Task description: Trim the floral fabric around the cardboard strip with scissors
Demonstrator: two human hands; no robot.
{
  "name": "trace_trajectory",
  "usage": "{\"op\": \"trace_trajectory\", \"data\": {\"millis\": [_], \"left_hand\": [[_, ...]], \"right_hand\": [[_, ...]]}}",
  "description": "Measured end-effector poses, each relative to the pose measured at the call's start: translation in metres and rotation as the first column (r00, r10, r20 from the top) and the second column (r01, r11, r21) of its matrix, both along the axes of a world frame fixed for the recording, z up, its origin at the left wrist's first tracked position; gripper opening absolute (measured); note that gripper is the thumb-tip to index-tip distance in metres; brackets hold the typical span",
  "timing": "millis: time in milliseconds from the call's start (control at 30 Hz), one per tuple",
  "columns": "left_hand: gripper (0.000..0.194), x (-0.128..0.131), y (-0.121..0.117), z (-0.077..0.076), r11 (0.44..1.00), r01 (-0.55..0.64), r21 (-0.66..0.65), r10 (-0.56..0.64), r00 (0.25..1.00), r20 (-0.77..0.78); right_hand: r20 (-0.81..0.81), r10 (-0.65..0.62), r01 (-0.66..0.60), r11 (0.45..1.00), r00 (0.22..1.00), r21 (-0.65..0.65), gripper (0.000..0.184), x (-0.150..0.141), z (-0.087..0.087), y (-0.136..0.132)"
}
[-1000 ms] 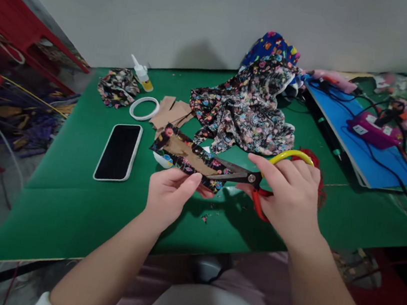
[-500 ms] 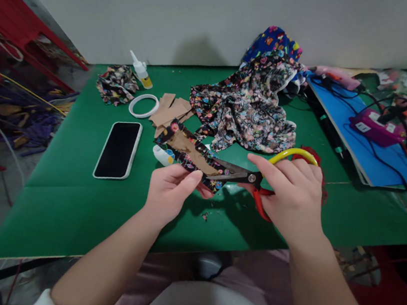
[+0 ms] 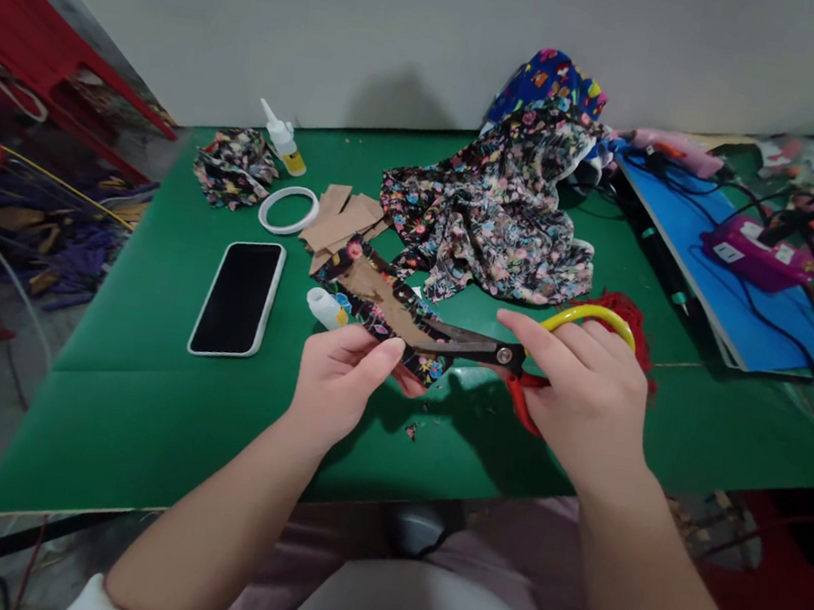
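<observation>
My left hand (image 3: 340, 376) pinches the near end of a strip of brown card wrapped in black flowered fabric (image 3: 377, 301), held above the green table (image 3: 135, 408). My right hand (image 3: 583, 395) grips scissors (image 3: 512, 360) with one yellow and one red handle loop. Their blades lie against the strip's near edge and look nearly closed. A small white glue tube (image 3: 326, 309) lies just under the strip.
A black phone (image 3: 239, 299) lies at left. Behind it are a white tape ring (image 3: 288, 210), brown card pieces (image 3: 339, 220), a glue bottle (image 3: 283, 139) and a fabric scrap (image 3: 235, 168). A flowered fabric heap (image 3: 500, 207) sits at centre back. Glue guns and cables cover a blue board (image 3: 721, 278) at right.
The scissor blades have closed further along the strip's edge, and the strip has tilted slightly. Both hands stay in nearly the same place.
</observation>
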State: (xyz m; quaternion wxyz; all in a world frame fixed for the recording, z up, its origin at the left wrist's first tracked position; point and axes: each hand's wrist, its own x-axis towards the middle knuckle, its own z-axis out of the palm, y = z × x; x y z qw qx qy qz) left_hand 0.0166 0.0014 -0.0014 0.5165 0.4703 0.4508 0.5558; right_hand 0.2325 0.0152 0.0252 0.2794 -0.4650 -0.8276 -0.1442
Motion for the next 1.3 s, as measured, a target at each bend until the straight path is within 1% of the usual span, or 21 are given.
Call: {"op": "trace_trajectory", "data": {"millis": [100, 167, 267, 300, 367, 400, 467, 567, 667, 733, 933, 1300], "left_hand": [[0.024, 0.000, 0.000, 0.001, 1.000, 0.003, 0.001, -0.003, 1.000, -0.008], [0.027, 0.000, 0.000, 0.001, 1.000, -0.007, -0.021, 0.006, 0.999, -0.037], [0.030, 0.000, 0.000, 0.001, 0.999, -0.016, -0.041, 0.013, 0.997, -0.070], [0.030, 0.000, 0.000, 0.001, 0.999, -0.017, -0.036, 0.014, 0.998, -0.068], [0.029, 0.000, 0.000, 0.000, 1.000, -0.021, -0.018, 0.020, 0.998, -0.056], [0.029, 0.000, 0.000, 0.000, 0.999, -0.029, -0.014, 0.028, 0.998, -0.052], [0.030, 0.000, 0.001, -0.001, 0.999, -0.045, -0.014, 0.044, 0.997, -0.059], [0.032, 0.000, 0.001, -0.002, 0.998, -0.055, -0.017, 0.054, 0.996, -0.078], [0.032, 0.000, 0.000, -0.002, 0.998, -0.054, -0.017, 0.053, 0.995, -0.081], [0.031, 0.000, 0.000, -0.002, 0.999, -0.049, -0.016, 0.048, 0.996, -0.071], [0.031, 0.001, -0.001, 0.001, 0.998, -0.048, -0.036, 0.046, 0.997, -0.065], [0.031, 0.000, 0.000, 0.002, 0.999, 0.001, -0.037, -0.003, 0.998, -0.058]], "right_hand": [[-0.012, -0.007, 0.007, 1.000, 1.000, 0.010, 0.032, 0.000, -0.003, 0.000], [-0.043, -0.029, 0.030, 1.000, 0.999, 0.008, 0.032, 0.000, -0.005, 0.000], [-0.173, -0.066, 0.056, 0.996, 0.983, -0.066, 0.024, 0.001, -0.003, 0.000], [-0.221, -0.071, 0.049, 0.993, 0.973, -0.103, 0.025, 0.002, -0.002, 0.000], [-0.270, -0.058, 0.014, 0.987, 0.961, -0.161, 0.038, 0.003, 0.002, 0.001], [-0.264, -0.043, -0.003, 0.985, 0.964, -0.174, 0.045, 0.004, 0.004, 0.001], [-0.200, -0.013, -0.025, 0.982, 0.980, -0.185, 0.053, 0.005, 0.006, 0.001], [-0.082, 0.005, -0.020, 0.981, 0.997, -0.191, 0.059, 0.005, 0.004, 0.001], [-0.004, 0.016, -0.016, 0.983, 1.000, -0.181, 0.065, 0.004, 0.001, 0.000], [0.023, 0.017, -0.013, 0.985, 1.000, -0.170, 0.063, 0.003, 0.000, -0.001], [0.058, -0.006, 0.015, 0.987, 0.998, -0.157, 0.050, 0.000, 0.000, -0.002], [0.021, -0.012, 0.014, 0.996, 1.000, -0.087, 0.041, -0.001, -0.004, -0.001]]}}
